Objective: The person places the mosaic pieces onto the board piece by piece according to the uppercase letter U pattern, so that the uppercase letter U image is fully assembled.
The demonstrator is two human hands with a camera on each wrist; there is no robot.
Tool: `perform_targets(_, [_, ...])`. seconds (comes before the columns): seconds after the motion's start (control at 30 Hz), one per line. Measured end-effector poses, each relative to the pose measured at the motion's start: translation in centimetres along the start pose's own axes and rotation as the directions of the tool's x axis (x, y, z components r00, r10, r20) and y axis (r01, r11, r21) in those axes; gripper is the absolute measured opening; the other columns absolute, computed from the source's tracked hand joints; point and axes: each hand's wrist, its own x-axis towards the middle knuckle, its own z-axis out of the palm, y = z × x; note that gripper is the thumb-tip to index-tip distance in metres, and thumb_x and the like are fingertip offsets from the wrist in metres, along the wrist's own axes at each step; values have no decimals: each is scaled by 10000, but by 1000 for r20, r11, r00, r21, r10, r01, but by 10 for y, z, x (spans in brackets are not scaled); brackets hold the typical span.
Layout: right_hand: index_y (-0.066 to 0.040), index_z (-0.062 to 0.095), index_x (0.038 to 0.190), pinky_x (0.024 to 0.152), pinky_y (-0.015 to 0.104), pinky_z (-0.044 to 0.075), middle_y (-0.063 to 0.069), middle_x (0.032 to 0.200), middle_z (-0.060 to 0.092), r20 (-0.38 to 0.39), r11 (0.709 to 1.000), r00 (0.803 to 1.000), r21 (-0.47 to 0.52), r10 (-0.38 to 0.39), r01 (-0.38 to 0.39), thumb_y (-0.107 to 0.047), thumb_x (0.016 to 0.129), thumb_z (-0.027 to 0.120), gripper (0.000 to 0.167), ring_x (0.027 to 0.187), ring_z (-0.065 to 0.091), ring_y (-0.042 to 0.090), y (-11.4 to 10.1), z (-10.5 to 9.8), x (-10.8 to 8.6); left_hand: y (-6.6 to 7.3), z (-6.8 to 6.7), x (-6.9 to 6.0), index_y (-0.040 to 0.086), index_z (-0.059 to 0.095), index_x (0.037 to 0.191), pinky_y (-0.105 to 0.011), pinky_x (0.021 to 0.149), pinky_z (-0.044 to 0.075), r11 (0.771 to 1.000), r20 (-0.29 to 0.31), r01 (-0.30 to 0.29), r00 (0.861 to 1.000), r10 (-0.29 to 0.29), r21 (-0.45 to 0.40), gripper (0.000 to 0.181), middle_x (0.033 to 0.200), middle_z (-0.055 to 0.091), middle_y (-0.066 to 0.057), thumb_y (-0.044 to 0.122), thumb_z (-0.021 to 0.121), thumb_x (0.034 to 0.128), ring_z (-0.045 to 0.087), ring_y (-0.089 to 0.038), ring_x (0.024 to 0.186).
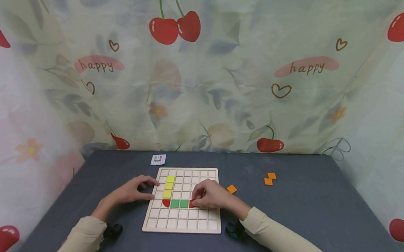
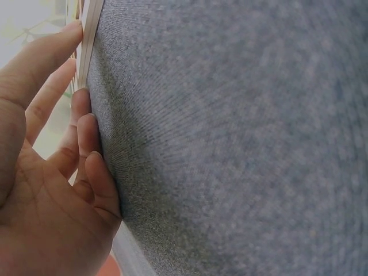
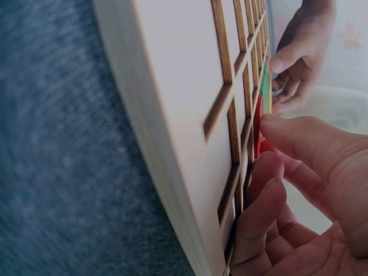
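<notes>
A pale wooden grid board (image 1: 181, 231) lies on the dark table. On it a column of yellow square tiles (image 1: 169, 186) stands above a red rounded tile (image 1: 166, 203), with two green square tiles (image 1: 179, 203) to its right. At the right end of that row, my right hand (image 1: 212, 194) pinches another red tile (image 3: 257, 125) between thumb and fingers, against the grid. My left hand (image 1: 131, 191) rests at the board's left edge, thumb and forefinger spread apart; its fingertips touch the rim in the left wrist view.
Several orange square tiles lie right of the board: one orange tile (image 1: 231, 189) close to it, and an orange pair (image 1: 270, 178) farther off. A small patterned card (image 1: 158, 160) sits behind the board. A printed cloth (image 1: 200, 84) hangs behind the table (image 1: 296, 220).
</notes>
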Motion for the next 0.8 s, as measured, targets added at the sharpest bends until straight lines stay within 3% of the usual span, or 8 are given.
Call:
perform_targets(0.37, [-85, 753, 882, 648, 260, 462, -16, 757, 636, 41, 997, 999, 72, -31, 28, -71, 829, 845, 107, 689, 566, 133, 6, -3, -1, 1, 0, 0, 102, 668, 1269, -526, 937, 431, 1000, -4, 9, 1000, -9, -7, 421, 1189, 585, -82, 271, 801, 907, 526, -313, 1078])
perform_targets(0.8, [-104, 753, 892, 641, 259, 452, 1, 762, 631, 30, 998, 1000, 62, -10, 8, -103, 827, 856, 122, 678, 555, 133, 6, -2, 1, -1, 1, 0, 109, 668, 1266, -527, 943, 433, 1000, -6, 1, 1000, -1, -9, 419, 1186, 591, -76, 269, 804, 904, 527, -305, 1083])
